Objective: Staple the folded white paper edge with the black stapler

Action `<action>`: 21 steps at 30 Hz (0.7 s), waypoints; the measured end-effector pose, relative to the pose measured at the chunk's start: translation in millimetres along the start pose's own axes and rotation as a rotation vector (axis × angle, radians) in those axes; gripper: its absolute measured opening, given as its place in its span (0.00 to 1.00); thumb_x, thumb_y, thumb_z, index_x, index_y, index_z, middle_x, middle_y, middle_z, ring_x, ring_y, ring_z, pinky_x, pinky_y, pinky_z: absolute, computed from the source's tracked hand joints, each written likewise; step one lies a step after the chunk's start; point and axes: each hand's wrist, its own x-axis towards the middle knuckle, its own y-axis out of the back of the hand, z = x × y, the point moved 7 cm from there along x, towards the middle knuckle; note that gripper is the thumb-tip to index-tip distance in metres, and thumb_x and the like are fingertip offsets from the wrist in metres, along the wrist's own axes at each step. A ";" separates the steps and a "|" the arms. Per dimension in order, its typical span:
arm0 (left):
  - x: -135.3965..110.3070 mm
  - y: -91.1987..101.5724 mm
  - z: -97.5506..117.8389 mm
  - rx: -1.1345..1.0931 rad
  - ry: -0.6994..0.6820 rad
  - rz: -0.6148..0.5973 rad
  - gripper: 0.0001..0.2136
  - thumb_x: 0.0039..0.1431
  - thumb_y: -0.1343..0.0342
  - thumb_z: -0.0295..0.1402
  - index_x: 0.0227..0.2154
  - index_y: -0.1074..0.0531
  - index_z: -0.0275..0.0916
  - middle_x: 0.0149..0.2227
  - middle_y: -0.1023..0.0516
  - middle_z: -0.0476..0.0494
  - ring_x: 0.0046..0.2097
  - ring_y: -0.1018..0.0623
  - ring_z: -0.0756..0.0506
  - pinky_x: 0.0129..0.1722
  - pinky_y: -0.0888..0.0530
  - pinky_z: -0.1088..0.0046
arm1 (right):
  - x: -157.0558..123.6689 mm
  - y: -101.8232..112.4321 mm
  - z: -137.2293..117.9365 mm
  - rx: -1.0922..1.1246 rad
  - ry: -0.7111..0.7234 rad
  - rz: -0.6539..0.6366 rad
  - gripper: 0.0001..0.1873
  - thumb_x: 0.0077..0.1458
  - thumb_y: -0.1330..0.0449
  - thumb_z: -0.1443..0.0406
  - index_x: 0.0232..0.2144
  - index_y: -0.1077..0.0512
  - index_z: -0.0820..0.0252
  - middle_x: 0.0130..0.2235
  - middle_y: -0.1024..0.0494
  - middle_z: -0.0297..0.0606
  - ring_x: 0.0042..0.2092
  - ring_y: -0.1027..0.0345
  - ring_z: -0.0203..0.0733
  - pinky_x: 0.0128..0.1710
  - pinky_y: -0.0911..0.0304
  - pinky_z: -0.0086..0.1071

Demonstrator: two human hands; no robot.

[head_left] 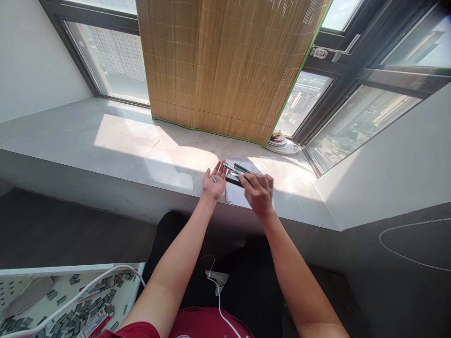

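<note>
My left hand is palm up over the sill's front edge, its fingers stretched out. A short grey strip of staples lies loose on that palm. In my right hand is a black and silver stapler, gripped from the right by its rear end. Its top arm, metal magazine and base are spread apart, and the front end points left at my left fingertips. Whether those fingertips touch the magazine, I cannot tell. White paper sheets lie on the sill under the stapler, partly covered by my right hand.
A stack of plates stands at the sill's back right corner. The bamboo blind hangs down to the sill. At lower left, a white basket holds many grey staple strips and a small box. White cables cross near my lap.
</note>
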 end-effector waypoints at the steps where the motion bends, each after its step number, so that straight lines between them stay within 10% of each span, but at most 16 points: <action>1: 1.1 0.7 2.6 0.001 -0.010 0.001 0.26 0.78 0.65 0.41 0.63 0.26 0.39 0.72 0.29 0.37 0.74 0.31 0.41 0.70 0.26 0.57 | 0.3 0.4 9.5 0.021 -0.094 0.046 0.23 0.67 0.44 0.72 0.57 0.20 0.46 0.52 0.15 0.42 0.55 0.25 0.56 0.59 0.36 0.54; 9: -4.2 -9.6 14.2 0.108 -0.057 -0.062 0.28 0.78 0.66 0.47 0.63 0.26 0.42 0.73 0.32 0.39 0.74 0.31 0.39 0.70 0.27 0.51 | -30.2 -63.6 88.7 0.320 -0.740 -0.027 0.14 0.54 0.31 0.55 0.42 0.16 0.51 0.39 0.13 0.41 0.42 0.19 0.59 0.48 0.26 0.53; 14: -7.8 -19.3 11.4 0.137 -0.071 -0.103 0.28 0.78 0.65 0.48 0.63 0.26 0.43 0.71 0.29 0.39 0.74 0.31 0.38 0.71 0.28 0.48 | -29.9 -73.6 90.8 0.308 -0.743 -0.145 0.14 0.54 0.28 0.54 0.39 0.17 0.52 0.37 0.13 0.42 0.42 0.20 0.58 0.52 0.28 0.54; 21: -17.2 -39.8 -4.1 0.085 -0.007 -0.181 0.25 0.78 0.61 0.51 0.58 0.24 0.43 0.69 0.26 0.39 0.73 0.30 0.36 0.72 0.31 0.49 | 24.4 -7.5 8.7 0.451 -0.445 0.113 0.09 0.67 0.35 0.56 0.38 0.17 0.51 0.43 0.15 0.43 0.45 0.24 0.52 0.49 0.27 0.46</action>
